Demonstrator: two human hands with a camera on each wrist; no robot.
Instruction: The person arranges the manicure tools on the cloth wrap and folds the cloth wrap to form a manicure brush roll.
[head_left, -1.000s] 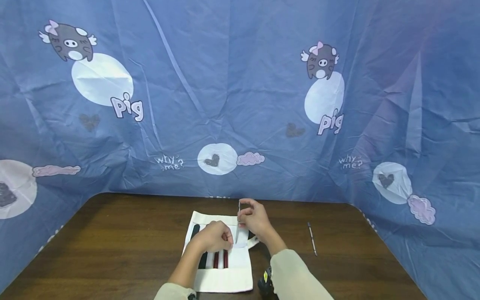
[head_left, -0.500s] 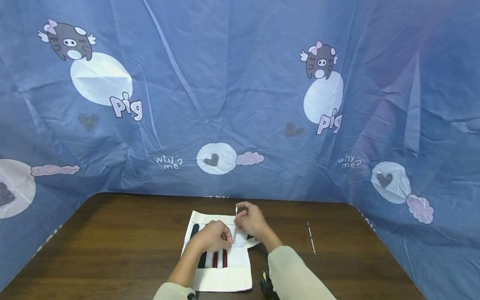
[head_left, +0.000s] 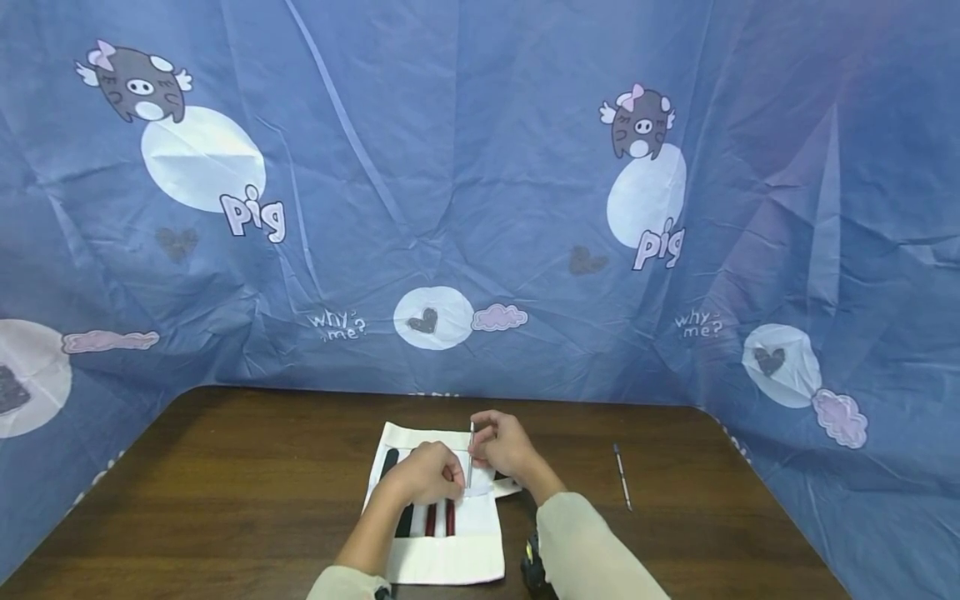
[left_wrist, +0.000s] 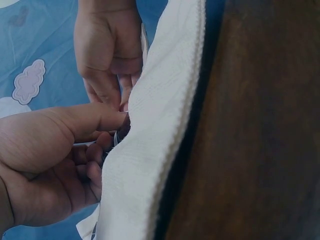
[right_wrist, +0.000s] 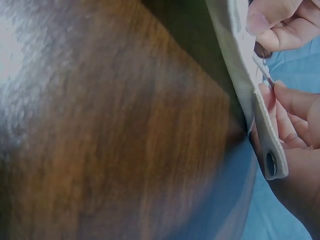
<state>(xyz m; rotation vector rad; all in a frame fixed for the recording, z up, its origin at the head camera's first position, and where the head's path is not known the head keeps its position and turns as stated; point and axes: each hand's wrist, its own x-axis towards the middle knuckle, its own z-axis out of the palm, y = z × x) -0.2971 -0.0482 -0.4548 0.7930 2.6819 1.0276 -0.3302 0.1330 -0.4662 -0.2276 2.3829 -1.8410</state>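
Note:
A white cloth pen roll (head_left: 448,563) lies unfolded on the table, with dark and red pens (head_left: 451,518) tucked in its slots. My left hand (head_left: 429,473) rests over its middle, thumb and forefinger pinching the pocket edge. My right hand (head_left: 507,446) pinches a slim silvery pen-like stick (head_left: 470,477) that stands nearly upright, its lower end at the pocket near my left fingertips. In the right wrist view, a short stretch of the stick (right_wrist: 264,70) shows between both hands. The left wrist view has the cloth (left_wrist: 155,105) hiding the fingertips of my left hand (left_wrist: 55,160).
Another slim stick with a blue end (head_left: 623,478) lies on the brown wooden table (head_left: 247,492) to the right. A strap with a metal snap (right_wrist: 271,164) hangs off the roll's right side. A blue patterned curtain (head_left: 480,200) surrounds the table's back and sides.
My right hand has shifted slightly left and down with the stick, which now stands lower and nearer the pocket. My left hand has stayed in place.

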